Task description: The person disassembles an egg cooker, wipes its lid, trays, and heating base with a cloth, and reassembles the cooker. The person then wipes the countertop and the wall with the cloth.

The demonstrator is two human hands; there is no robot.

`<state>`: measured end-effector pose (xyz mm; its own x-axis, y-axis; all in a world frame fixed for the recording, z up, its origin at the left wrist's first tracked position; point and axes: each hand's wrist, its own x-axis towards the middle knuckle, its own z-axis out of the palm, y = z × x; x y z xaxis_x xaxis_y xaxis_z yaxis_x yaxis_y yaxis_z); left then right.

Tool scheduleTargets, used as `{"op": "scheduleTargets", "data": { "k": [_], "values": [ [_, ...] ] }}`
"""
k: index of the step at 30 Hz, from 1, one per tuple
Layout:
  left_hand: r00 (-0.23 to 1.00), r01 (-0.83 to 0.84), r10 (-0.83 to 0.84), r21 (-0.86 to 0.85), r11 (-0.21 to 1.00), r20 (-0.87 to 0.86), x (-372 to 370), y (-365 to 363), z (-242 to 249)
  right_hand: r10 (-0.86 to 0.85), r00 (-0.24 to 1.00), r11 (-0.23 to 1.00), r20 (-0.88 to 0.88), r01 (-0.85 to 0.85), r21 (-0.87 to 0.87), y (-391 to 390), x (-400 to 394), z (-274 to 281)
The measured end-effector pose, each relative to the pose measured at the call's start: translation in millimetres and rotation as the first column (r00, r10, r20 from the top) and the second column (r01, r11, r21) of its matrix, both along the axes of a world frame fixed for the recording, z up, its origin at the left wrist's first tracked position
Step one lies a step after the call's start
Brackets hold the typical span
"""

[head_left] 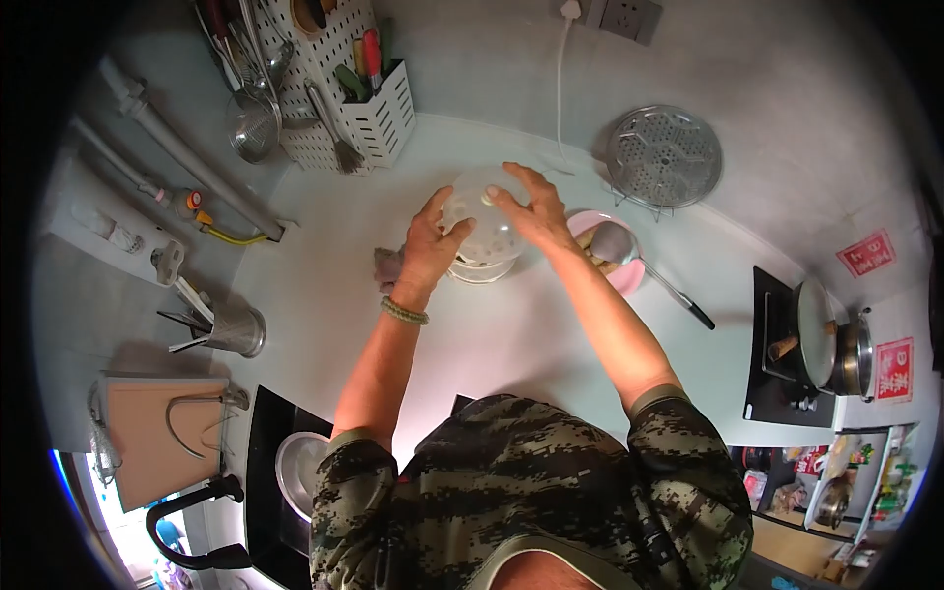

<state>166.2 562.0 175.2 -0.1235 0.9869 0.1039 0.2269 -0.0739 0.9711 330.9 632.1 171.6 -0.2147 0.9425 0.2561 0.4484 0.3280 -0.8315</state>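
A round clear lid (pixel 499 239) sits over a white round container (pixel 481 272) on the white counter. My left hand (pixel 434 242) is at the lid's left edge, thumb and fingers apart. Over the lid's right side is my right hand (pixel 531 208), its fingers spread and curved, with the thumb near the small knob on top. Whether either hand bears on the lid is hard to tell. A grey-purple cloth (pixel 388 267) lies beside my left hand. Right of the container stands a pink plate (pixel 625 281) of food, with a black-handled ladle (pixel 615 243) resting across it.
A steamer rack (pixel 664 157) leans against the back wall. On the right is a cooktop (pixel 772 383) with a pan (pixel 815 331) and a pot. A utensil rack (pixel 382 116) stands at back left, and a sink (pixel 270 472) with a bowl lies at lower left.
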Motion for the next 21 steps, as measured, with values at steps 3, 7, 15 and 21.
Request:
{"op": "scheduleTargets", "data": {
  "k": [3,7,15,21],
  "values": [
    [0.998,-0.01,0.012,-0.043,0.999,0.055,-14.1,13.3,-25.9,0.045,0.996,0.984,0.077,-0.031,-0.173,5.8,-12.2,1.8],
    [1.0,-0.027,0.028,-0.079,0.997,0.007,-21.6,19.8,-39.7,0.058,0.996,0.977,0.068,-0.042,-0.21,21.1,-14.8,-24.8],
    [0.998,0.04,-0.037,-0.044,0.998,0.055,-19.9,23.6,-50.6,-0.012,0.991,0.968,-0.134,-0.022,-0.251,9.8,-14.7,-31.9],
    [0.994,0.033,-0.036,-0.03,0.999,-0.104,-12.8,15.8,-51.4,-0.051,0.993,0.997,-0.109,0.058,0.057,-2.0,-17.7,-53.4]
  ]
}}
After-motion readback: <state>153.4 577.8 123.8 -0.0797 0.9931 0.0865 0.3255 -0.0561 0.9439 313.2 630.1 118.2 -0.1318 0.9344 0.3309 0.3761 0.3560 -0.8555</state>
